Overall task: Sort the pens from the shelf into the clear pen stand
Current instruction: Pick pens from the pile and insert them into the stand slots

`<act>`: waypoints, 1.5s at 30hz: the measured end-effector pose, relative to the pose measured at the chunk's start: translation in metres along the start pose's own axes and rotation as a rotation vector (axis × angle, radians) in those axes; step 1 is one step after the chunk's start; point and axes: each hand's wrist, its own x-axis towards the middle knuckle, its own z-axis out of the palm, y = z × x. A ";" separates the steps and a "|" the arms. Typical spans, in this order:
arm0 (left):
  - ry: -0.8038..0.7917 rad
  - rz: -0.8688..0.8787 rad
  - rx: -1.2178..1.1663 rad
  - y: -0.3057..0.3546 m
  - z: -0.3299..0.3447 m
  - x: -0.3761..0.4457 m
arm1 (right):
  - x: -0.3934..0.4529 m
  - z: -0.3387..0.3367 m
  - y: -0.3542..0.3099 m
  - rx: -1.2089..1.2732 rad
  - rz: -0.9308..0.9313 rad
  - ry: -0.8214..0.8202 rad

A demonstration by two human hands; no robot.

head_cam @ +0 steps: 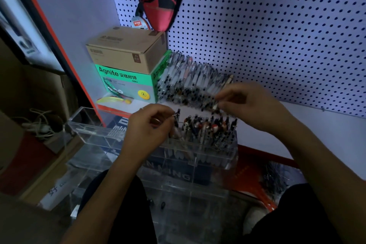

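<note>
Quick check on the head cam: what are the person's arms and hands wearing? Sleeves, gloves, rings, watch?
Both forearms are bare to the frame's bottom edge: no sleeves in view. The left hand and right hand wear no gloves. No watch or wristband shows on either wrist. The picture is too dim and blurred to rule out a thin ring.

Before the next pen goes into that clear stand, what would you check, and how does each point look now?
1. Left hand holds a pen over the clear stand: ok.
2. Right hand pinches a pen from the shelf row: ok, though blurred.
3. Free room in the stand: ok, left compartment looks empty.
4. Pens in the stand upright: ok.
5. Pens left on the shelf: not ok, many remain.
6. Stand sits steady: cannot tell.
</note>
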 end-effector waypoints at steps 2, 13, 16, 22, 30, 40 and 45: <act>-0.083 -0.022 -0.004 0.010 0.000 0.016 | -0.001 -0.006 0.010 0.024 0.030 0.063; -0.560 0.047 0.179 0.047 0.066 0.112 | 0.021 -0.002 0.116 0.043 0.401 0.262; -0.684 0.057 0.278 0.052 0.098 0.122 | 0.022 0.011 0.153 -0.077 0.477 0.119; -0.800 0.092 0.413 0.058 0.153 0.139 | 0.032 0.022 0.183 -0.211 0.373 -0.097; -0.827 0.177 0.661 0.061 0.215 0.158 | 0.039 0.017 0.183 -0.337 0.317 -0.145; -0.829 0.233 0.847 0.041 0.248 0.156 | 0.034 -0.002 0.202 -0.173 0.497 0.032; -0.776 0.246 0.824 0.044 0.262 0.152 | 0.026 -0.009 0.208 -0.149 0.550 0.130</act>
